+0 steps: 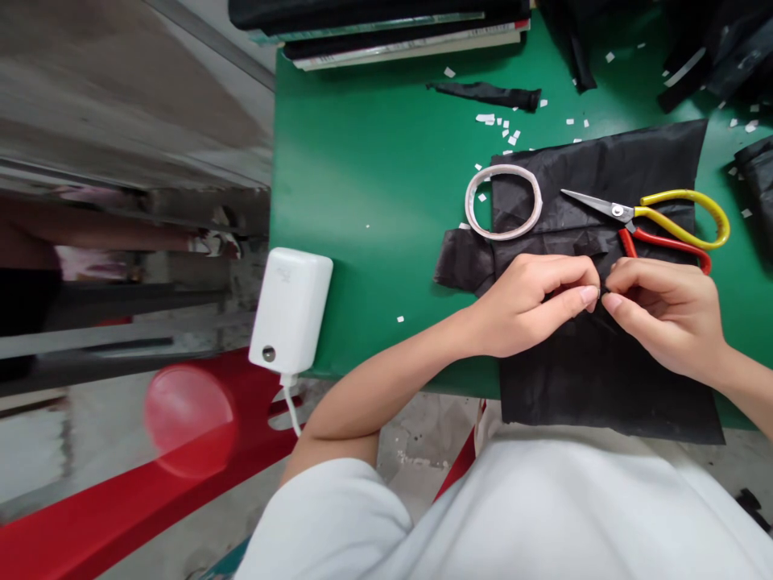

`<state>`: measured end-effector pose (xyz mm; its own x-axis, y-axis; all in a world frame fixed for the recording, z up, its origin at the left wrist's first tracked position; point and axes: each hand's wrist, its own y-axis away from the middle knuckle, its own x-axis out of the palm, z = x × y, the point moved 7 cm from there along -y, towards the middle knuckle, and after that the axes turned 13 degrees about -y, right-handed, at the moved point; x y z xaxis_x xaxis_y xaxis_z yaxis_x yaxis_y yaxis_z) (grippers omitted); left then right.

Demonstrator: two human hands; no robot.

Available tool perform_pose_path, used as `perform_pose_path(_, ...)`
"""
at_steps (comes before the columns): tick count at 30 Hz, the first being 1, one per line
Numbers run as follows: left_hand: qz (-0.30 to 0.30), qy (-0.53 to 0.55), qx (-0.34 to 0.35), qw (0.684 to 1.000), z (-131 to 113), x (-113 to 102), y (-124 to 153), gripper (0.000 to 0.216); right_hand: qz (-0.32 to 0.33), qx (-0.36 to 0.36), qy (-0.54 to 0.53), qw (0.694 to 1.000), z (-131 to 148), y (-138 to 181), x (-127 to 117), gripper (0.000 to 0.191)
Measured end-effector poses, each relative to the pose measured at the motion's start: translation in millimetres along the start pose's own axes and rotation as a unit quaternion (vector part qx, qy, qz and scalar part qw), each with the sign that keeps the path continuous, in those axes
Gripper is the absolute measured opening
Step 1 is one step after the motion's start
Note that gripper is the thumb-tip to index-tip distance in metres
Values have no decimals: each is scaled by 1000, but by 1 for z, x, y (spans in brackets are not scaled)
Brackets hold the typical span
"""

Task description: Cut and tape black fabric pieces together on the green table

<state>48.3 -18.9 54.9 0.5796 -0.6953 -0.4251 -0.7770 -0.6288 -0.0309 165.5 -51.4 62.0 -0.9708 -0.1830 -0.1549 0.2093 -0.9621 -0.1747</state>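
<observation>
A sheet of black fabric lies on the green table and hangs over its near edge. My left hand and my right hand meet at the middle of the fabric, fingertips touching. Each pinches a fold of the black fabric, fingers closed. Scissors with a yellow and a red handle rest on the fabric just beyond my right hand. A loop of white tape lies at the fabric's upper left corner.
A white power adapter with a cable sits on the table's left front edge. Stacked books lie at the back, more black fabric pieces at the back right. Small white paper scraps are scattered about. A red bench stands below left.
</observation>
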Motion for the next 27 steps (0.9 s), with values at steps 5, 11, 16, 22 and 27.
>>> perform_pose_path(5, 3, -28, -9, 1000, 1, 1, 0, 30, 1, -8, 1, 1000, 1, -1, 0, 18)
perform_pose_path(11, 0, -47, 0, 999, -1, 0, 0, 24, 16, -42, 34, 998, 5, -3, 0, 19)
perform_pose_path(16, 1, -58, 13, 998, -3, -1, -1, 22, 25, -66, 68, 995, 7, -2, 0, 19)
perform_pose_path(22, 6, -65, 2, 998, -2, -1, -2, 22, 31, -81, 80, 993, 7, -1, 0, 18)
perform_pose_path(27, 10, -69, -10, 997, 0, 1, -2, 26, 37, -81, 80, 993, 6, -2, 0, 17)
